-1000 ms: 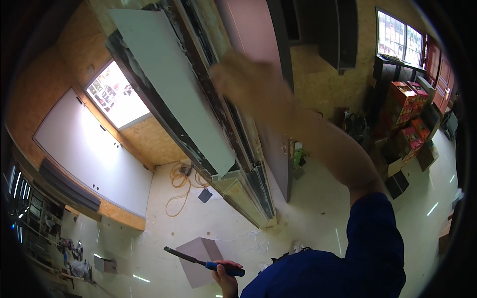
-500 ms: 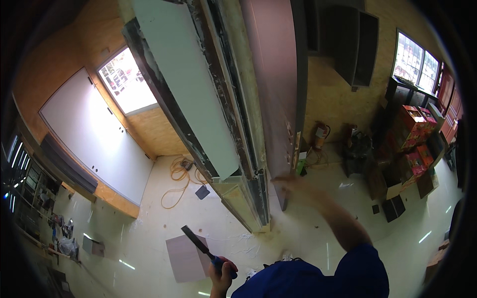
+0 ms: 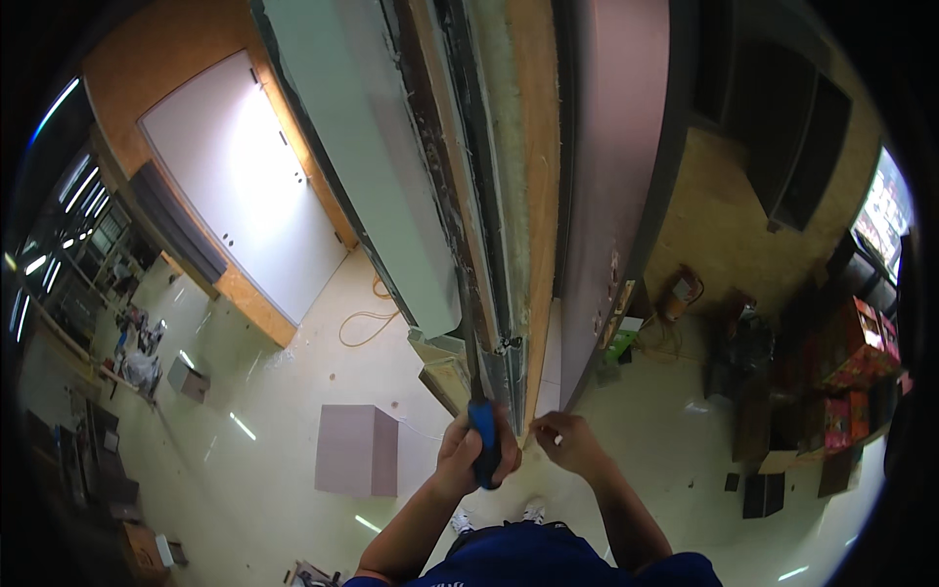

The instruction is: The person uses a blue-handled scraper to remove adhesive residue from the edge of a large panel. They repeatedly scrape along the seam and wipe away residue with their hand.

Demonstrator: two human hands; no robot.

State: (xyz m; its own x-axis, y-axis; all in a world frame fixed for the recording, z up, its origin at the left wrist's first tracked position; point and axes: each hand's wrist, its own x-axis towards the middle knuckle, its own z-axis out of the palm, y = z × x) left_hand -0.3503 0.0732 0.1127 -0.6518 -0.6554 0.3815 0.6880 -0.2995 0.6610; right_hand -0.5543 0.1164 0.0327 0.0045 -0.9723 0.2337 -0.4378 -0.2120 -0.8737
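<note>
My left hand is wrapped round the blue handle of a chisel, its long flat blade pointing up along the edge of a tall door frame. The blade overlaps the dark, scraped strip of the frame; whether it touches is unclear. At the frame's lower end, just right of the chisel handle, is my right hand. Its fingers are curled together, and a small pale spot shows at them that I cannot make out. A pale green panel lies left of the strip, with a pinkish door panel to the right.
A grey-mauve box stands on the floor at left, near a yellow hose. A white door is behind. On the right are a fire extinguisher, stacked colourful cartons and a dark cabinet.
My left hand has brought the chisel up and right, from beside the frame to in front of its edge. My right hand has drawn back from the door panel toward my body.
</note>
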